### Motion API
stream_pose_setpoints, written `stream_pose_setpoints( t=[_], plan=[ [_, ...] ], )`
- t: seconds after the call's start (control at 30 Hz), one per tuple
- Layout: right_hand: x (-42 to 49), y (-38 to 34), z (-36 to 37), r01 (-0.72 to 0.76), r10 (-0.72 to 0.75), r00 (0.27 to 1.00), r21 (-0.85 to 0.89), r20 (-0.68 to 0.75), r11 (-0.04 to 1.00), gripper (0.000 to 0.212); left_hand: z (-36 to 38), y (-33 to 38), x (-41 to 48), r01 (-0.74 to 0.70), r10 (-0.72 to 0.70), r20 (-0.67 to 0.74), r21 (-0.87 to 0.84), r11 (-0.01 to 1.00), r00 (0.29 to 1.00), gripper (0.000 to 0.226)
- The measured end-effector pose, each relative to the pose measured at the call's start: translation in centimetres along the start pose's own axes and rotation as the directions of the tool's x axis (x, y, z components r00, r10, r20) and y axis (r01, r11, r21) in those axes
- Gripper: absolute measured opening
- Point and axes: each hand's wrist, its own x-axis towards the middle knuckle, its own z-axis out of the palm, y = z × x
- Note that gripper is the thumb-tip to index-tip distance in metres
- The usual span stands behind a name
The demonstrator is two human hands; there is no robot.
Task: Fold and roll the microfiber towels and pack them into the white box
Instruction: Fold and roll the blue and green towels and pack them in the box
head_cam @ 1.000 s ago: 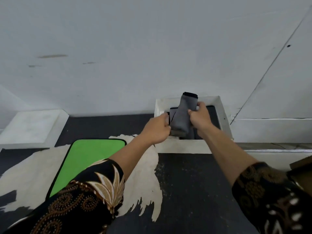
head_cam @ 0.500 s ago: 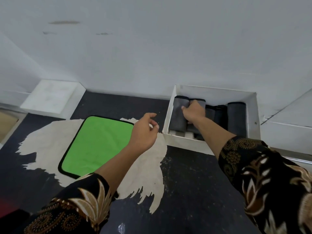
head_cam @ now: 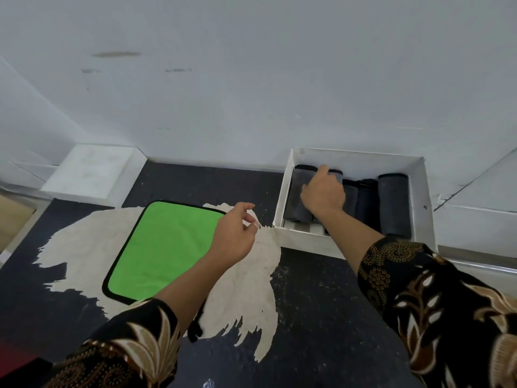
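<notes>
The white box (head_cam: 281, 197) stands against the wall at the right and holds several rolled grey and dark towels side by side. My right hand (head_cam: 323, 193) lies on top of the rolled grey towel (head_cam: 300, 196) at the box's left end, fingers pressing down on it. A green microfiber towel (head_cam: 162, 247) with a black border lies flat on the floor to the left. My left hand (head_cam: 236, 233) hovers over the green towel's right edge, fingers loosely curled and holding nothing.
The floor is dark with a pale worn patch (head_cam: 249, 287) under the green towel. A white block (head_cam: 92, 170) sits in the left corner by the white wall (head_cam: 251, 79). A low white ledge (head_cam: 475, 219) runs right of the box.
The grey roll went from held upright by both hands into the box's left end. My left hand let go and drew back over the green towel; my right hand stays on the roll.
</notes>
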Motion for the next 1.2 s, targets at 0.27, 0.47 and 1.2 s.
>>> stream_pose_setpoints(
  t=[0.27, 0.47, 1.2],
  plan=[
    [0.2, 0.2, 0.0, -0.105, 0.096, 0.991, 0.101, 0.092, 0.989, 0.030, -0.6, -1.1, -0.8, -0.008, 0.008, 0.024, 0.026, 1.000, 1.000, 0.037],
    [-0.9, -0.2, -1.3, 0.027, -0.014, 0.983, -0.067, 0.180, 0.997, 0.032, -1.7, -2.6, -1.0, -0.030, 0.029, 0.032, 0.059, 0.998, 0.999, 0.039],
    [-28.4, -16.4, 15.2, 0.138, -0.138, 0.989, -0.002, -0.047, 0.990, 0.039, -12.5, -25.5, -4.0, -0.219, 0.076, 0.263, 0.569, 0.792, 0.962, 0.070]
  ],
)
